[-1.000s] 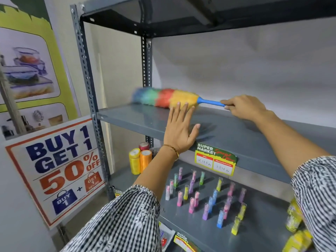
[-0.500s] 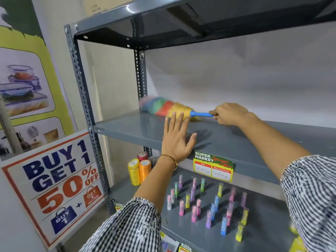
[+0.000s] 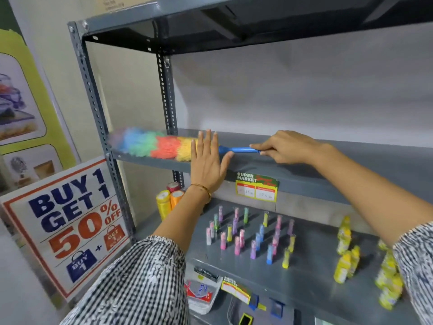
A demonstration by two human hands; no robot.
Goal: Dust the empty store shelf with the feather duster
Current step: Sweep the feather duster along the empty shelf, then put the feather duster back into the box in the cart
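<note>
The right hand (image 3: 289, 146) is clenched around the blue handle (image 3: 241, 150) of the duster (image 3: 154, 146), the index finger stretched along the handle toward 9 o'clock. The duster lies across the left part of the grey shelf (image 3: 304, 167), its fluffy head banded yellow, orange, green and blue from handle to tip. The tip reaches the front left post (image 3: 98, 118) at the shelf's 9 o'clock end and looks blurred there. The head rests on the shelf surface, near its front edge.

The left hand (image 3: 208, 165) is released, palm flat and fingers spread, pointing to 12 o'clock. It presses against the front lip of the shelf and covers the spot where the yellow band meets the handle. A thin bangle (image 3: 201, 187) circles the wrist. Both arms wear checked sleeves (image 3: 136, 282).

A price tag (image 3: 256, 187) reading "SUPER MARKET" hangs from the shelf lip at 3 o'clock from the left hand, just beside it. The shelf surface to the right of the right hand is bare.

On the lower shelf (image 3: 316, 268), small coloured tubes (image 3: 253, 233) stand upright in loose rows. Yellow bottles (image 3: 346, 254) cluster at its 3 o'clock side, and spools (image 3: 169, 200) of yellow, orange and red thread sit in the back left corner, at 7 o'clock from the left hand.

A sign (image 3: 70, 226) reading "BUY 1 GET 1 50% OFF" leans at 9 o'clock of the rack, beside the front post. A poster (image 3: 21, 109) hangs on the wall above it.
</note>
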